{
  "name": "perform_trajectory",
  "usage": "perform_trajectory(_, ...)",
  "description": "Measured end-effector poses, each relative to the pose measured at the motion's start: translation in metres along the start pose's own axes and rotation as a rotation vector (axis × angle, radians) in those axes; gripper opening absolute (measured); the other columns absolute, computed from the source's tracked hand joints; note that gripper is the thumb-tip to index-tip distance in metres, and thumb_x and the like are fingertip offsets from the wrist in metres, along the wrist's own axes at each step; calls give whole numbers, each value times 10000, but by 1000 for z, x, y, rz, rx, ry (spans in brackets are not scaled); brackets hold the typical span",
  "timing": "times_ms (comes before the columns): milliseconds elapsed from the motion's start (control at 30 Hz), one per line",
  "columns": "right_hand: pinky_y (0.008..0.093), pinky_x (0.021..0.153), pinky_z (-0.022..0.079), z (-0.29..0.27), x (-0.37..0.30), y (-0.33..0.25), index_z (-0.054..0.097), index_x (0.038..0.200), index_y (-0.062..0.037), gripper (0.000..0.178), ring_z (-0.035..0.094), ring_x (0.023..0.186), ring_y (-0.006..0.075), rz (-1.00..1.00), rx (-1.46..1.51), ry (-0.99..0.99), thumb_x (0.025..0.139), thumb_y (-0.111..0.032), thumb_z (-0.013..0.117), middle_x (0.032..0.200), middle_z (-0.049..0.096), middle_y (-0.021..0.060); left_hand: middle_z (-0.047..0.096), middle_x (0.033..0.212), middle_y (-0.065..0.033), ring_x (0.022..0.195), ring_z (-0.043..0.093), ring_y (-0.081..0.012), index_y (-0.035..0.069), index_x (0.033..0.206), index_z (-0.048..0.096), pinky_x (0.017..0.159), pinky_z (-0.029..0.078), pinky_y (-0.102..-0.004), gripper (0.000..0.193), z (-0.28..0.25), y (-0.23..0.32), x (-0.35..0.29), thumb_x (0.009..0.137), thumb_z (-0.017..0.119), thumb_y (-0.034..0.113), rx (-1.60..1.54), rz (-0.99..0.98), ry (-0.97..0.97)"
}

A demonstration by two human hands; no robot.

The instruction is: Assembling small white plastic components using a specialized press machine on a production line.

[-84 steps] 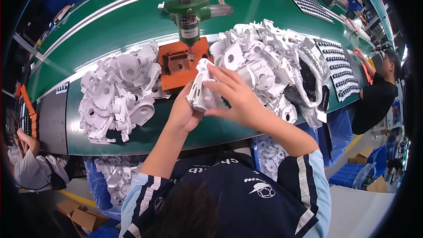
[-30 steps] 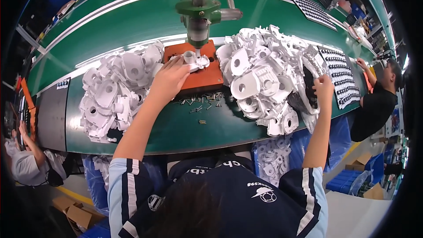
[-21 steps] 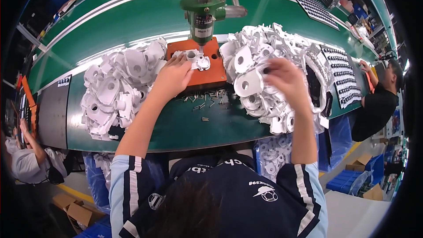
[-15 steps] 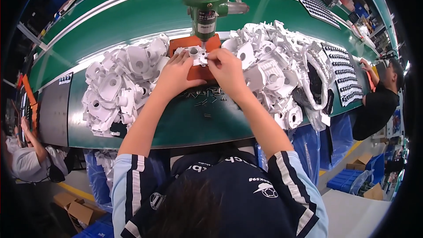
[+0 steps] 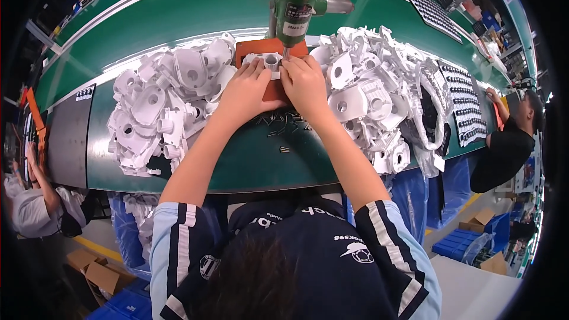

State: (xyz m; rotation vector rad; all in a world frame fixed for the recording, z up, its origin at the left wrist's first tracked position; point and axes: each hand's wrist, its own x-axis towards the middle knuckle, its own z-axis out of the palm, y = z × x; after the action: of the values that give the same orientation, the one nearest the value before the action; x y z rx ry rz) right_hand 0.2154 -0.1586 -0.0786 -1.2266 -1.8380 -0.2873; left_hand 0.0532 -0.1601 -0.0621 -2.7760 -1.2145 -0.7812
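A white plastic housing with a round collar sits on the orange base, under the green press. My left hand grips its left side, fingers bent over the edge and thumb toward the front. My right hand closes on its right side, fingertips beside the thin press tip. Those fingertips partly hide the housing, and whether a small pin is between them does not show. Several loose metal pins lie on the green table just in front of the base.
Heaps of white plastic parts flank the base, a left heap and a right heap. At right are a clear plastic bag and a tray of small dark parts. Another person works at far right, another at far left.
My right fingers have gone from a pinch above the housing to gripping its right side. The view has shifted slightly, so the press appears further right.
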Motion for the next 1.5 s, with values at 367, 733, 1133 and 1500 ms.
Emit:
perform_trajectory(367,388,825,419,-24,-4,-12,623,861,-24,134,565,958,288,-8,-86,-102,733,-66,624,941,621,106,523,1180,-253,1147,489,-364,-33,991,503,978,389,-430,634,2,-1,3,623,759,416,-2,37,-24)
perform_trajectory(733,352,595,528,-56,-93,-46,568,789,9,200,611,755,272,-27,-35,-795,647,-115,635,809,554,145,502,1195,-286,1138,486,-378,-25,959,486,967,394,-420,635,1,0,2,647,736,470,12,18,-16)
perform_trajectory(1133,370,591,478,-69,-40,-25,535,772,5,142,585,655,295,166,282,-673,669,-47,618,728,544,150,525,1172,-259,1140,495,-356,-44,1094,485,964,400,-425,734,0,-1,1,639,731,478,31,-3,-39)
perform_trajectory(1500,264,599,474,-19,20,7,605,846,35,144,593,623,146,523,451,-156,731,-42,642,701,617,98,526,1174,-240,1156,484,-355,-29,1053,500,966,395,-422,675,0,0,2,634,745,441,25,9,-45)
